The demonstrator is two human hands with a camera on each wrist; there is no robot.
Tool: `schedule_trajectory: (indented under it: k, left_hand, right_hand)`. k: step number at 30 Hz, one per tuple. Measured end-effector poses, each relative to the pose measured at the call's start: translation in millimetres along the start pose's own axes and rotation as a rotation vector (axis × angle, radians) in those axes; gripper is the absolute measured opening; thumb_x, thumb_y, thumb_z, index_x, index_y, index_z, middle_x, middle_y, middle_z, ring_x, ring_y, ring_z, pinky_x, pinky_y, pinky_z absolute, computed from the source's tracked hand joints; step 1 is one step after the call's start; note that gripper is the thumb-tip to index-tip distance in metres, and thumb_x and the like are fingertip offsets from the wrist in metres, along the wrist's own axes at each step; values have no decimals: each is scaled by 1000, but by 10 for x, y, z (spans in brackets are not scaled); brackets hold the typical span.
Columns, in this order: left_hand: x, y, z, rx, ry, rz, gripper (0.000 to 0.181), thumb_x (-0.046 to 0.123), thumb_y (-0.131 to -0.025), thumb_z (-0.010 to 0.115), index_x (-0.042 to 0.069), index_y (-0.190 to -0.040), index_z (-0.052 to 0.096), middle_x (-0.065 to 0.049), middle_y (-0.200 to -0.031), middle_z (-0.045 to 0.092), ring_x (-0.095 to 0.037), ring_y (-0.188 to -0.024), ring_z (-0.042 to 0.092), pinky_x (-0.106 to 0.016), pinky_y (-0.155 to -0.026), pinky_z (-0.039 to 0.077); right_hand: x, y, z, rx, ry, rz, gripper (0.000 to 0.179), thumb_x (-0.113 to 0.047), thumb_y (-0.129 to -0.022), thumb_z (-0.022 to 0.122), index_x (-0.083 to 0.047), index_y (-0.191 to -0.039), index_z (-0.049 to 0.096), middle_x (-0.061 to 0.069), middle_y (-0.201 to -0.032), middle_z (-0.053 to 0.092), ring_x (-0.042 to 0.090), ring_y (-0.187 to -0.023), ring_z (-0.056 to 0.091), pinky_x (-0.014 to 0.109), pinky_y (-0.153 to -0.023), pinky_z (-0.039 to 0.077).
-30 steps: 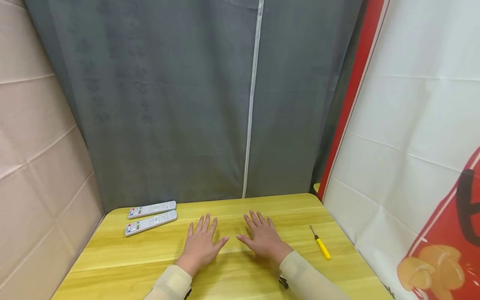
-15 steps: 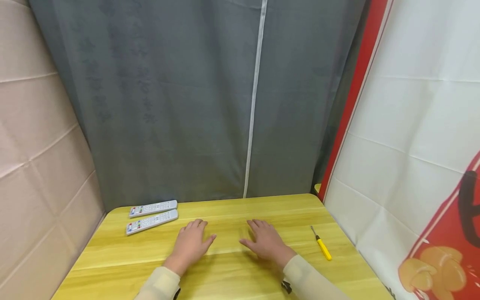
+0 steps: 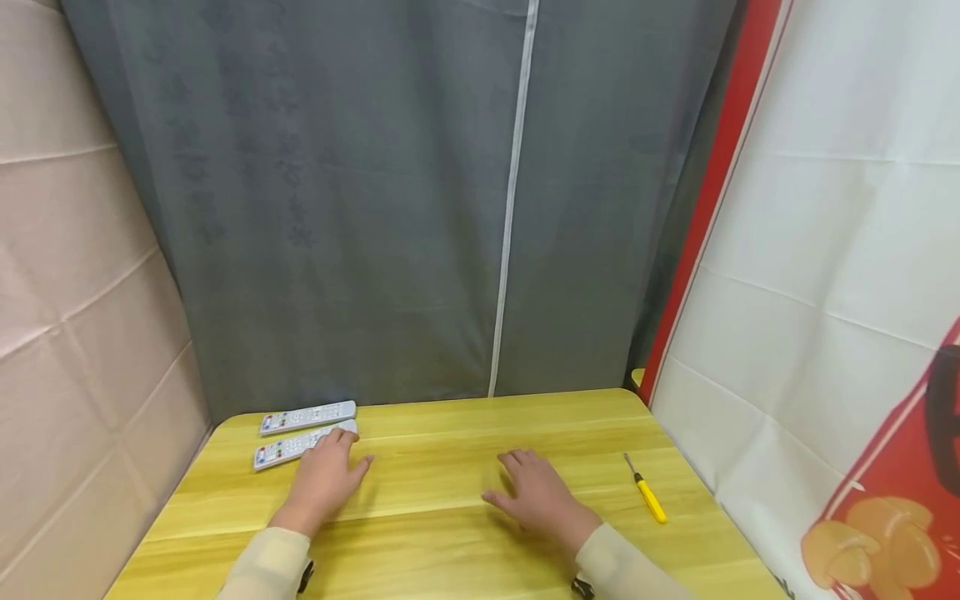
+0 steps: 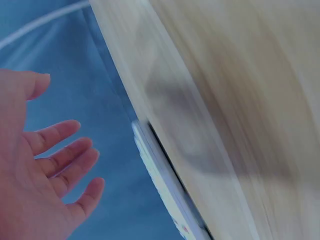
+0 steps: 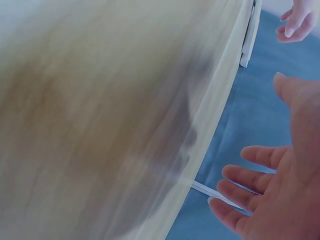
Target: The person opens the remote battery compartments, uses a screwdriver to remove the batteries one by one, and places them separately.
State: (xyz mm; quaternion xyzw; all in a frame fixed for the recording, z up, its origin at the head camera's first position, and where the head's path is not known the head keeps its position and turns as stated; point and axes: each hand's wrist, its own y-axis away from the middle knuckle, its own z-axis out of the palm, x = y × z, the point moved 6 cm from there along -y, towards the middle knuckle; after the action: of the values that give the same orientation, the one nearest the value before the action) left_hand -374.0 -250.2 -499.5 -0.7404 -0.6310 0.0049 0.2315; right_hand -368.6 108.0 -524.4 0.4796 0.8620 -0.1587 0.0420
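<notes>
Two pale grey remote controls lie side by side at the table's far left: a back remote (image 3: 308,417) and a front remote (image 3: 288,450). My left hand (image 3: 324,480) hovers by the front remote's right end, hiding part of it in the head view. In the left wrist view its fingers (image 4: 65,155) are loosely bent and hold nothing, apart from the remote (image 4: 162,182). Over the middle right of the table is my right hand (image 3: 538,493), raised above the wood with relaxed fingers and nothing in it. A screwdriver (image 3: 647,492) with a yellow handle lies to its right.
The wooden table (image 3: 435,533) has rounded far corners. A grey curtain (image 3: 360,208) hangs at its back edge. Pale cloth (image 3: 90,333) stands along the left, and a white printed banner (image 3: 780,333) along the right.
Both hands have lifted from lying spread on the table, their fingers now more bent. The left hand has moved left to the front remote; the right has shifted slightly nearer and rightward.
</notes>
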Motion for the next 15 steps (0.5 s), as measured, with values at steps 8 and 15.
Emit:
schedule_trajectory:
  k: [8,15]
  left_hand:
    - [-541,-115,-108,23,-18,-41,47,30,-102,78,-8,-129,69,-28,-130,66,-54,-124,60,-75,-95,48]
    - [-885,-202,-110,-4,-52,-40,51,31,-101,79,-9,-132,67,-32,-132,64,-57,-126,56,-81,-102,40]
  right_hand:
    - [-29,83,-13,15,13,-19,74,-60,-105,69,0,-149,62,19,-147,65,40,-135,61,58,-114,50]
    - [2,134,-19,-18,15,8,80,-66,-105,66,-2,-153,60,18,-151,63,38,-139,59,58,-117,47]
